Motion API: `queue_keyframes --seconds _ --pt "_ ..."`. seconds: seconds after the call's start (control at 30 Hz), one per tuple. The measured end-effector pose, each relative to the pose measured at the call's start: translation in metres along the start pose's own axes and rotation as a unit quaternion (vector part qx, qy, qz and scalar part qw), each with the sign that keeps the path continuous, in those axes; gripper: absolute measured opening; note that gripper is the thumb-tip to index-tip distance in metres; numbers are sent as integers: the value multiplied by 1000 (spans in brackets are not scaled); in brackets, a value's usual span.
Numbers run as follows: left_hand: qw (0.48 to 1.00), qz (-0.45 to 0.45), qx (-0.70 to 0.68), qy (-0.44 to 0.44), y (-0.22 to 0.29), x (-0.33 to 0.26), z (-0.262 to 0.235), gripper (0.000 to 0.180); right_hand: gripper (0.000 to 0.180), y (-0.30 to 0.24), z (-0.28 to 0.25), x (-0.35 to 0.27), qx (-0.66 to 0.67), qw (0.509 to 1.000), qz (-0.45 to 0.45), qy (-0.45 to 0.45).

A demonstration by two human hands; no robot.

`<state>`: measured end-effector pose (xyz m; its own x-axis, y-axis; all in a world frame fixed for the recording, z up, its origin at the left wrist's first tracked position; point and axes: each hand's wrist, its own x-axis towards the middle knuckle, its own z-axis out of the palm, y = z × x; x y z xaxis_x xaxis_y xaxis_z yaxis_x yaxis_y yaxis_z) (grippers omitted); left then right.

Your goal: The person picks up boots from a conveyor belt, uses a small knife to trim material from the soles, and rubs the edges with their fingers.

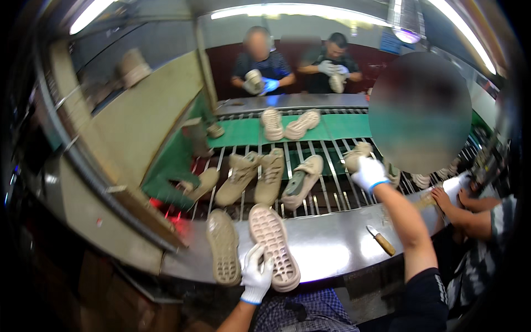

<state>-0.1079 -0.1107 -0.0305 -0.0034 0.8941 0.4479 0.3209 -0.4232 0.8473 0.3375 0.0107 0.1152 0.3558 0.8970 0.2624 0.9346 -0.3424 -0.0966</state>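
- While our left hand (256, 275), in a white glove, grips the near end of a tan sole (273, 245) lying tread-up on the steel ledge (326, 246), a second sole (224, 246) lies just beside it.
- Our right hand (369, 173), gloved too, reaches over the roller conveyor (323, 191) and closes on a tan shoe (357, 156).
- More shoes (259, 176) lie on the rollers.
- A knife (380, 239) rests on the ledge by our right forearm.
- Another person's bare hand (442, 198) rests at the ledge's right end.
- Two gloved workers (293, 69) stand across the belt.
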Motion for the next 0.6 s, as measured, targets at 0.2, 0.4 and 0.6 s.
queue_keyframes --seconds 0.2,0.4,0.6 --pt "981 182 68 18 51 25 -2 60 41 47 -133 -38 103 992 21 75" --pt "951 282 -27 -120 121 10 63 114 51 24 -194 -151 450 889 -81 28" --pt "892 276 -245 -261 171 -31 74 126 59 -21 -205 -267 562 824 -62 39"
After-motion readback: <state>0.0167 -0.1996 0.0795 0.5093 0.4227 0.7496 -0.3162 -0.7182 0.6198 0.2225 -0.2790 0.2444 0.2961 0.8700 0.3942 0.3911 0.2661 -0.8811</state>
